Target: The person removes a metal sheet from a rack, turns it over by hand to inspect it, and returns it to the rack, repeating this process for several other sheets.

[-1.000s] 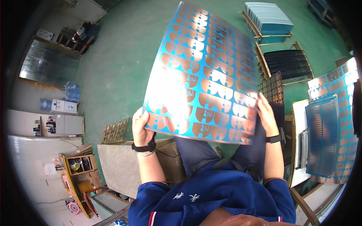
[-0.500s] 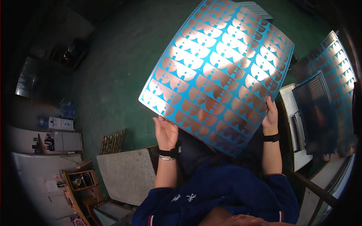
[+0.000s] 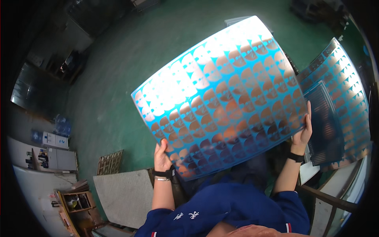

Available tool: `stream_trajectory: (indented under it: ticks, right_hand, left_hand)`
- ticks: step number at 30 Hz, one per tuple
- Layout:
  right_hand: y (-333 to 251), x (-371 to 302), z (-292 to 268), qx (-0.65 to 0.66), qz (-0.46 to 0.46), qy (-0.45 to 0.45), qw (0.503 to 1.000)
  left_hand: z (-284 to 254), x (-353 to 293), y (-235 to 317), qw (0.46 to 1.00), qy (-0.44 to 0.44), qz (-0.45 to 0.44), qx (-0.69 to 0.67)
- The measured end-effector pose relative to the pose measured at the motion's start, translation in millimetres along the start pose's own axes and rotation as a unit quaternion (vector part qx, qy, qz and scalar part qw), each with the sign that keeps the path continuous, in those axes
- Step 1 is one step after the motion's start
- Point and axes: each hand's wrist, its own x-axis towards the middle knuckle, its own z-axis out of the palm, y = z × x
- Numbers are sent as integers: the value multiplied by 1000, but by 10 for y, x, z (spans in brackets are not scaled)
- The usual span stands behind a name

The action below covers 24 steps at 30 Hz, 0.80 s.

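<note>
A large flat copper-coloured sheet [image 3: 225, 98], printed with a blue pattern around rows of half-round shapes, is held up in front of me. My left hand [image 3: 162, 156] grips its near left edge, the thumb over the top face. On the right edge, my right hand [image 3: 303, 132] closes around the sheet, with its fingers partly hidden beneath. Bright glare washes out the far left part. Another sheet of the same pattern [image 3: 353, 102] stands tilted at my right, behind a dark ribbed panel [image 3: 323, 118].
Left of me lies a grey slab [image 3: 122, 197], with a woven rack [image 3: 110, 162] behind it. A wooden shelf [image 3: 75, 213] and a white box [image 3: 55, 139] stand farther left. Beyond the sheet spreads the green floor [image 3: 106, 79]. A metal frame [image 3: 333, 199] is at lower right.
The sheet has turned clockwise and come lower, so its long side now lies more across me. My left hand has moved slightly left and down; my right hand has shifted right and down.
</note>
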Motion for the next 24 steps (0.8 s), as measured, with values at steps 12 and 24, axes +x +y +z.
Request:
stream_trajectory:
  ticks: [12, 24]
  right_hand:
    - [-446, -15, 119, -342, 120, -121, 924]
    - [-50, 509, -292, -225, -48, -108, 967]
  left_hand:
    - [-200, 104, 331, 983, 52, 147, 99]
    - [-209, 302, 385, 931, -184, 278, 150]
